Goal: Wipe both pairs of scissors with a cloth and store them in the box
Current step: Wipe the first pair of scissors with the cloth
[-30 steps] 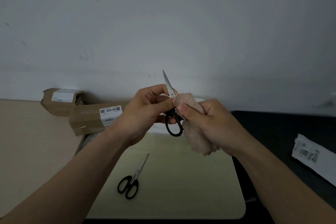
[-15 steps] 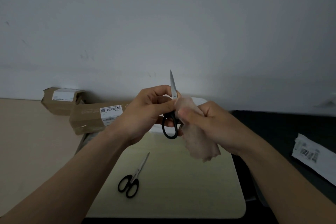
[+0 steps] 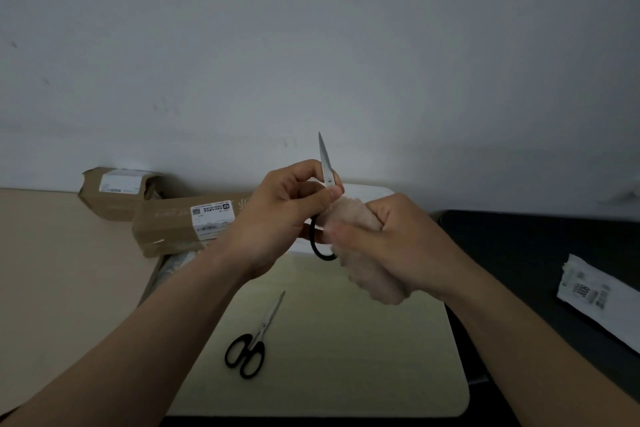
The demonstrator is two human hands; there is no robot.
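Holding the first scissors (image 3: 325, 166) near-vertical at frame centre: tip up, black handle loops down. Left hand (image 3: 277, 215) grip is clamped on them at the pivot, thumb and fingers pinching the blade base. Right hand (image 3: 391, 246) grip is clamped on the cloth (image 3: 367, 274), bunched against the right side of the handles, just below the left fingers. Bare blade lies straight up from the cloth, so I'd judge the next stroke runs up the long axis; right hand does it. Blades closed, slim steel, sharp point; one loop shows, the rest is under cloth. Second scissors (image 3: 254, 340) lie flat on the desk (image 3: 363, 357), lower centre, tip to upper right, nearer the left forearm. White box (image 3: 374, 189) mostly hidden behind both hands.
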